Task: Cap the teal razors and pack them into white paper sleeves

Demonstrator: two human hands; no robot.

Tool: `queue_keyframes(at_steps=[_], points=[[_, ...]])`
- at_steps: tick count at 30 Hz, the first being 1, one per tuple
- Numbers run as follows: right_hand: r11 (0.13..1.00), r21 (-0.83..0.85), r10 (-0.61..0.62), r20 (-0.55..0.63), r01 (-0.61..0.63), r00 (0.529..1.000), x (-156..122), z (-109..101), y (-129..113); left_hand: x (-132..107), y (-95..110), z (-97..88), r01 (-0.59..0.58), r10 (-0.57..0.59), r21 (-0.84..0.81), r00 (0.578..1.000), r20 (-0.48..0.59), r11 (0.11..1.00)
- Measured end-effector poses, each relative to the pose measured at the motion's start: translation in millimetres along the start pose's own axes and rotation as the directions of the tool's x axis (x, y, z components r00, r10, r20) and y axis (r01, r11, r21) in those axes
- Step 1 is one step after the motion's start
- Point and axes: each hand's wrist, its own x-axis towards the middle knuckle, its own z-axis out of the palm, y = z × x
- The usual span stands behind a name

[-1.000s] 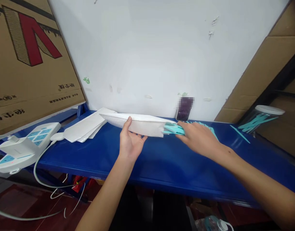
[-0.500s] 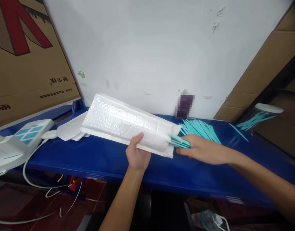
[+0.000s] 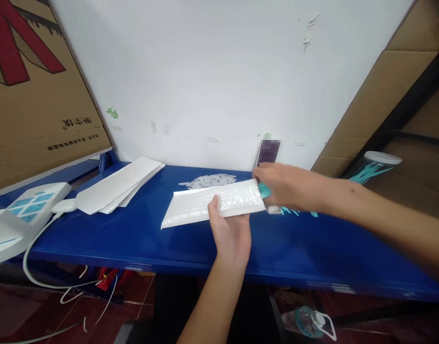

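Head view: we saw the left hand (image 3: 234, 239) wrapped around a white bubble mailer (image 3: 189, 205), thumb on top, held nearly level above a blue table (image 3: 151, 241). The right hand (image 3: 286, 184), fingers curled, gripped a bunch of turquoise sticks (image 3: 264, 190) at the mailer's right end. Behind the mailer lay small pale pieces (image 3: 214, 181); spare mailers (image 3: 119, 186) were stacked at left.

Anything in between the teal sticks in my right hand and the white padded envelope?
Nothing visible stands between them: the teal sticks in your right hand reach the right end of the white padded envelope, though that hand partly hides the end.
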Motion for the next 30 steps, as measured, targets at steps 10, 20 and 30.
queue_keyframes(at_steps=[10,20,30], points=[[0.996,0.051,-0.081,0.101,0.076,0.992,-3,-87,10,-15,-28,37.5,0.308,-0.303,-0.083,0.950,0.074,0.948],[0.880,-0.145,0.466,0.082,-0.452,0.881,-65,-119,130,-46,-42,-31.5,0.656,-0.845,0.540,0.337,0.414,0.526],[0.534,-0.057,0.839,-0.085,-0.844,0.537,-117,32,202,5,73,-27.9,0.047,-0.927,0.988,0.354,0.122,0.148]])
